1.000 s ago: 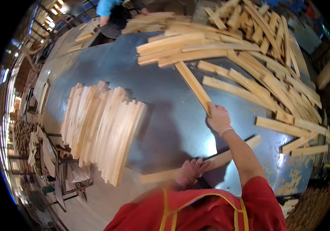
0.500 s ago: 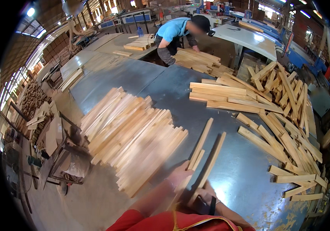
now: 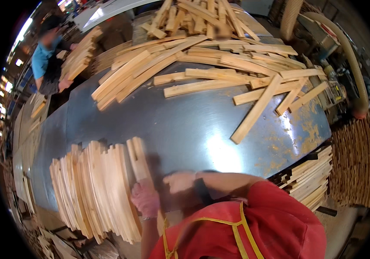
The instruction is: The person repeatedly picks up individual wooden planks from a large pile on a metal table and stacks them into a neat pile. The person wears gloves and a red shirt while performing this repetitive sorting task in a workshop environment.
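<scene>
My left hand [image 3: 145,198] is closed around pale wooden strips [image 3: 138,157] lying at the right side of a row of similar strips [image 3: 94,185]. The held strips point away from me, with a narrow gap between their far part and the row. To the right of them, my right hand [image 3: 180,181] hovers low over the dark metal-topped table [image 3: 180,129], apart from the strips. It has a dark band at the wrist. No strip shows in it, but its fingers are smeared by motion.
Loose wooden strips [image 3: 219,77] are heaped across the table's far side, one strip [image 3: 256,110] jutting toward me. A co-worker in a blue shirt [image 3: 40,62] handles a bundle of strips [image 3: 81,54] at the far left. Stacked wood [image 3: 358,159] stands beyond the right edge.
The view has swung to the right. Earlier each hand held strips in the air; now the left hand has strips beside the row, and the right hand is away from them.
</scene>
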